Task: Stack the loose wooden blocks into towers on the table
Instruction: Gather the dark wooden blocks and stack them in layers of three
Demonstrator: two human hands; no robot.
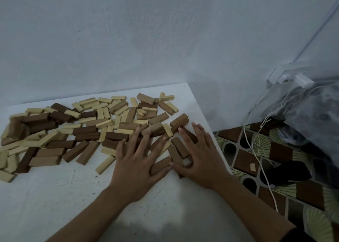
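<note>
Many loose wooden blocks point(88, 131), pale, mid-brown and dark brown, lie scattered flat across the white table point(55, 201). No block stands on end. My left hand point(135, 166) lies flat with fingers spread on the blocks at the pile's near right side. My right hand point(200, 159) lies flat beside it, fingers straight, covering a few brown blocks point(178, 150) close to the table's right edge. A brown block point(159, 165) shows between the two hands. Neither hand grips anything.
A pale wall stands behind the table. Right of the table's edge is a patterned floor point(275, 192) with a white cord point(264, 168), a dark object point(291, 170) and a translucent bag point(311, 109).
</note>
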